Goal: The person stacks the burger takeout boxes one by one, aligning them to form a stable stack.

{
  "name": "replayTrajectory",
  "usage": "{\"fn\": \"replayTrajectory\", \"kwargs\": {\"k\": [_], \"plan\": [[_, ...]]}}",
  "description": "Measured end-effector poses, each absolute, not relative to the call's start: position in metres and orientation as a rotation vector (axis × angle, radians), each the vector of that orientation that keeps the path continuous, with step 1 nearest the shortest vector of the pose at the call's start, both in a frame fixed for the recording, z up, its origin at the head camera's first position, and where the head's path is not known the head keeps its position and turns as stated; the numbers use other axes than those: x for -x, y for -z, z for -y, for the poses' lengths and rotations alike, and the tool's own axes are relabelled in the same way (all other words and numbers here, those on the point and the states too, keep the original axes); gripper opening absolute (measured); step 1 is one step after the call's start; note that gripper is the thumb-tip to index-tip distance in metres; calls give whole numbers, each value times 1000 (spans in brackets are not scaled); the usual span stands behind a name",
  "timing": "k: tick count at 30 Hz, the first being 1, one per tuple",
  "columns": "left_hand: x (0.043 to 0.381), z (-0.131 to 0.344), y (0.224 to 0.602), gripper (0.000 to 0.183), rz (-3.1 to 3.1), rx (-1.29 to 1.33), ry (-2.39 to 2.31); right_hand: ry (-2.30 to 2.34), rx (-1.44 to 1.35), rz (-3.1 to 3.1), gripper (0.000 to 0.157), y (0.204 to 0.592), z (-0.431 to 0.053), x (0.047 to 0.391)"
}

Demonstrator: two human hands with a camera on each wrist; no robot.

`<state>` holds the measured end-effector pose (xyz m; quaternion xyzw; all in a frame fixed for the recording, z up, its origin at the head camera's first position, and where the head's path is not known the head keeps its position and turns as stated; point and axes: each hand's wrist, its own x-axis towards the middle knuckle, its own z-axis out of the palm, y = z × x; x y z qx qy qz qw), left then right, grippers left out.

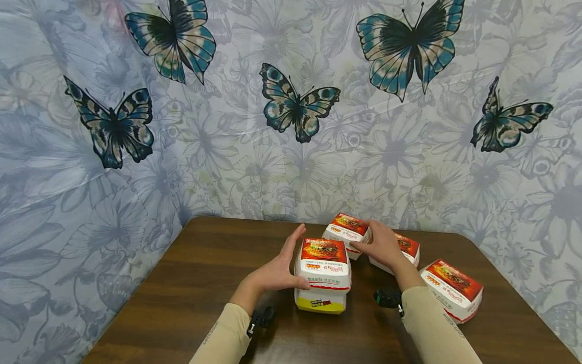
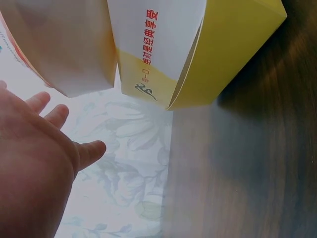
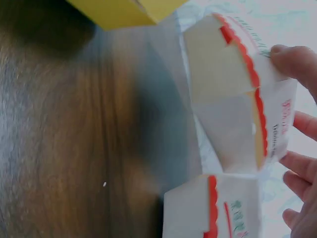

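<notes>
A burger box (image 1: 325, 268) with a red printed top stands on a white-and-yellow carton (image 1: 320, 302) near the table's middle. At its left side is my left hand (image 1: 278, 268), fingers spread, the thumb overlapping the front in the head view. The left wrist view shows that hand's straight fingers beside the upper box and the carton (image 2: 153, 54). Behind them, my right hand (image 1: 381, 245) holds another burger box (image 1: 344, 230) at its right end. In the right wrist view, the thumb and fingers lie at opposite sides of this box (image 3: 272, 119).
Two more burger boxes are on the right: one (image 1: 408, 245) partly hidden behind my right hand, another (image 1: 452, 290) beside my right forearm. All are on a dark wooden table (image 1: 191, 283). A butterfly-patterned cloth (image 1: 218, 167) hangs behind the table.
</notes>
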<state>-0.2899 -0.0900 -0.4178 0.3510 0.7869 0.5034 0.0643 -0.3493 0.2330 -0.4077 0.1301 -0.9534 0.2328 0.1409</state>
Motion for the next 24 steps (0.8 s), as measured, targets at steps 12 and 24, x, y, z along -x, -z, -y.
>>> {"fn": "replayTrajectory", "kwargs": {"k": [12, 24], "plan": [[291, 90, 418, 126, -2360, -1021, -1526, -1067, -362, 2576, 68, 374, -220, 330], [292, 90, 419, 127, -2361, -1034, -1519, -1284, -439, 2397, 60, 354, -216, 302]]}}
